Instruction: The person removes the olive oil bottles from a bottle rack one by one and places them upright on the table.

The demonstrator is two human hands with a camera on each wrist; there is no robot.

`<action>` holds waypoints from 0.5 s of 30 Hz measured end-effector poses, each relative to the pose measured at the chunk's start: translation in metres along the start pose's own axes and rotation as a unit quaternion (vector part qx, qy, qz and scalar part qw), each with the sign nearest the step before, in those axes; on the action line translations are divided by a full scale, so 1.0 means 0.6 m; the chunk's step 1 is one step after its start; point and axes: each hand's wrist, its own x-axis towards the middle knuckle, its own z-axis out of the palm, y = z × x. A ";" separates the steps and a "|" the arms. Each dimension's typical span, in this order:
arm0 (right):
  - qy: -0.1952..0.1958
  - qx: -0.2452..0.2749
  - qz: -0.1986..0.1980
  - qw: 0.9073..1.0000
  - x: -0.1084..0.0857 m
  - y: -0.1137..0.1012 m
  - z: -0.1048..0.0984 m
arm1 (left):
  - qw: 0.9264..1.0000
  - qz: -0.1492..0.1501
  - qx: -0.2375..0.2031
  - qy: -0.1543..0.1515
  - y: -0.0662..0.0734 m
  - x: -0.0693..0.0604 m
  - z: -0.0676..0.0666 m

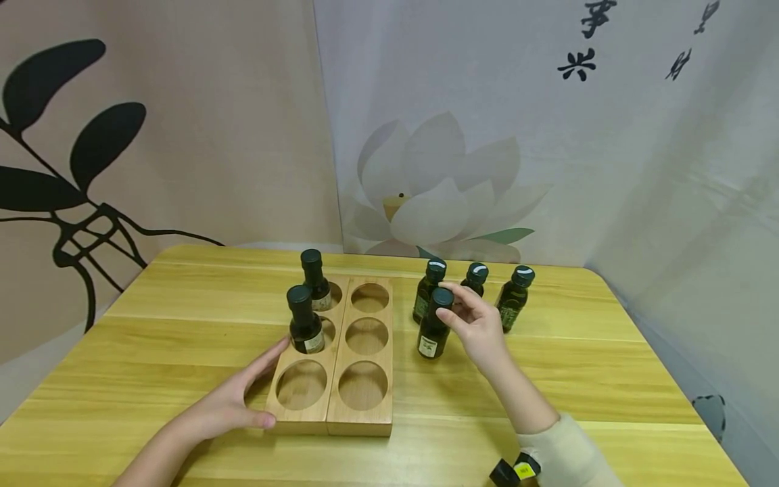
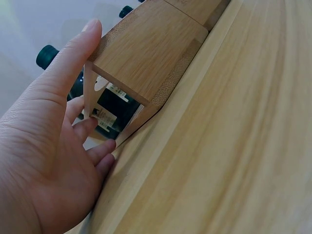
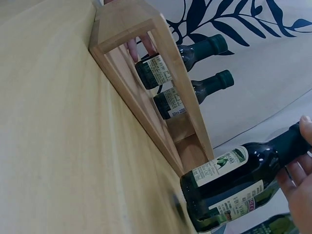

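A wooden rack (image 1: 360,427) with round holes in two rows stands on the table. Two dark green bottles, a nearer one (image 1: 304,328) and a farther one (image 1: 316,284), stand upright in its left row. My left hand (image 1: 222,404) touches the rack's near left corner, thumb at the front, with loosely extended fingers along the open side. To the right of the rack, my right hand (image 1: 477,331) pinches a dark bottle (image 1: 431,335) by its capped neck. That bottle, labelled on two sides in the right wrist view, is nearly upright; its base seems just off the table.
Three more dark bottles stand behind and beside my right hand: a left one (image 1: 422,297), a partly hidden middle one (image 1: 477,276) and a right one (image 1: 512,301). A printed cloth (image 1: 450,81) hangs behind the wooden table (image 1: 608,365).
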 end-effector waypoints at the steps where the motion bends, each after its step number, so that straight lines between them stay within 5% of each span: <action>1: 0.001 0.001 0.002 1.000 0.000 0.002 0.001 | 1.000 -0.001 -0.001 0.000 -0.001 0.000 0.000; 15: 0.018 0.002 -0.001 1.000 -0.008 0.019 0.011 | 1.000 -0.001 -0.006 -0.003 -0.005 0.001 -0.001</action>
